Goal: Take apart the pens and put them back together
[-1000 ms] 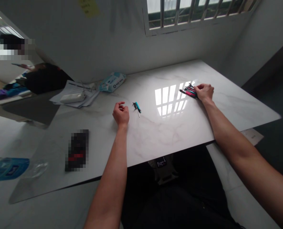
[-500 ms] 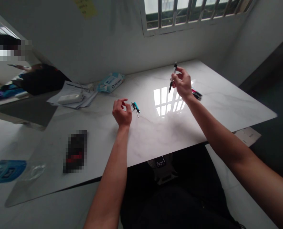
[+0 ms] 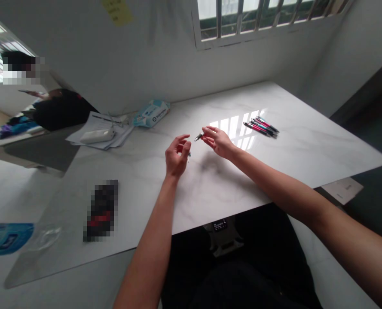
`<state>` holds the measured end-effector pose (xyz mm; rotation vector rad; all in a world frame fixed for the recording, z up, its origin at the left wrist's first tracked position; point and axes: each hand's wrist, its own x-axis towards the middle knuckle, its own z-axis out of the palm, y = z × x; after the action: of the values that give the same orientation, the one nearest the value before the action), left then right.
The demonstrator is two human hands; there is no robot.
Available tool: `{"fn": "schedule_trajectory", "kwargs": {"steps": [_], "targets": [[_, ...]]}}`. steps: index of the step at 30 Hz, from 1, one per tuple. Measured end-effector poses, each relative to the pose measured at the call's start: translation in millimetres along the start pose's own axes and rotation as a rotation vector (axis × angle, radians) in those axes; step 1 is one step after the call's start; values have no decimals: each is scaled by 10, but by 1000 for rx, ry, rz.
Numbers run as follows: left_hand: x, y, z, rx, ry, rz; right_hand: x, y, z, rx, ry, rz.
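Between the thumb and fingers of my right hand (image 3: 219, 140) is a pen (image 3: 198, 137), its pointed tip toward my left hand. My left hand (image 3: 177, 155) is raised just to the left of that tip, fingers curved and apart, and I see nothing in its grasp. Small pen parts (image 3: 189, 157) lie on the table beside my left thumb, mostly hidden by the hand. A bundle of several pens (image 3: 261, 127), with red, black and teal barrels, rests on the table to the right.
The white marble-patterned table (image 3: 223, 189) bears a wipes pack (image 3: 152, 113), papers (image 3: 105, 144) with a white box (image 3: 97, 136), and a blurred dark object (image 3: 101, 210). A bottle with a blue label (image 3: 8, 239) is at the left edge. Another person (image 3: 60, 107) sits at the far left.
My right hand has moved left and down with the pen, away from the bundle, which now shows fully. My left hand has shifted slightly right, covering most of the small pen parts.
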<state>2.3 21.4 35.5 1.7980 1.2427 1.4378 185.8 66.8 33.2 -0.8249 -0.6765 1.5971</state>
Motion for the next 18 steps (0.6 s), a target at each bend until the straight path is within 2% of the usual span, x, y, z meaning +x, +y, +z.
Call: {"fn": "schedule_trajectory", "kwargs": {"steps": [3, 5, 8, 11, 14, 18], "targets": [[24, -24, 37, -202, -82, -72, 2, 64, -9, 79, -16, 65], [22, -21, 68, -257, -91, -76, -28, 119, 19, 102, -51, 88], [18, -9, 90, -285, -44, -80, -108, 178, 80, 72, -133, 116], [44, 18, 47, -300, 62, -116, -197, 173, 131, -98, -206, 86], [99, 60, -49, -306, 151, -158, -260, 120, 148, -360, -218, -74], [133, 77, -119, -262, 105, -167, -284, 33, 116, -634, -144, -378]]}}
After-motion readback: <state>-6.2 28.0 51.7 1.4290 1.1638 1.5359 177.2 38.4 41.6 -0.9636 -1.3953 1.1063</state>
